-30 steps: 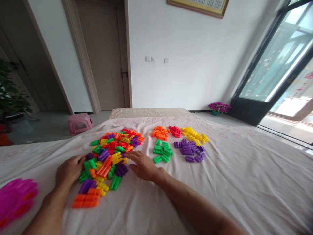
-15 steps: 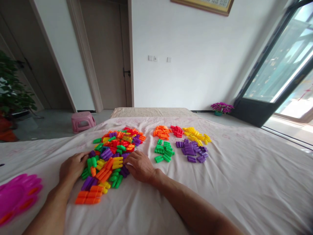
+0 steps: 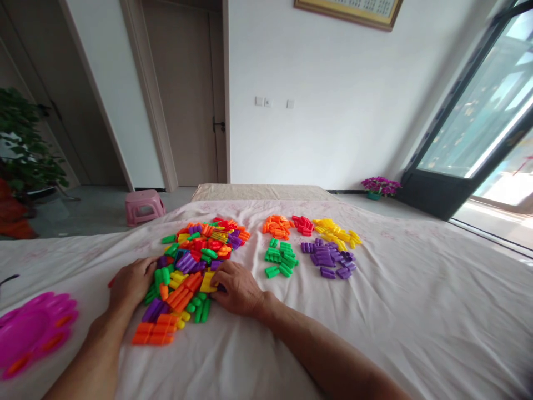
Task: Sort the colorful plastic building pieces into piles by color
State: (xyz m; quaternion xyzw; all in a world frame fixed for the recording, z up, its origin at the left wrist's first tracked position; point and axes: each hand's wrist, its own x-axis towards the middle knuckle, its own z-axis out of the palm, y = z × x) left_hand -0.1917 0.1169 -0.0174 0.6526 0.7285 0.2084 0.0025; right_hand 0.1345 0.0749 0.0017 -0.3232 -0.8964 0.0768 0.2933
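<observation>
A mixed pile of plastic blocks in several colours lies between my hands. My right hand (image 3: 238, 289) pinches a yellow block (image 3: 207, 282) at the pile's right side. At the left edge, my left hand (image 3: 132, 280) has its fingers bent against the blocks, beside green pieces (image 3: 162, 275); whatever it holds is hidden. Orange blocks (image 3: 154, 330) lie at the near end of the pile. Farther right are separate groups of orange (image 3: 277, 226), red (image 3: 302, 225), yellow (image 3: 336, 232), green (image 3: 281, 258) and purple blocks (image 3: 327, 256).
A pink flower-shaped tray (image 3: 35, 333) lies at the left on the white cloth (image 3: 395, 311). Beyond the cloth's far left edge stands a pink stool (image 3: 145, 207). Potted purple flowers (image 3: 380, 186) are on the floor at the far right.
My right hand has closed on a yellow block, which is now turned and shifted slightly. A bit of red shows left of my left hand. The whole view has shifted slightly.
</observation>
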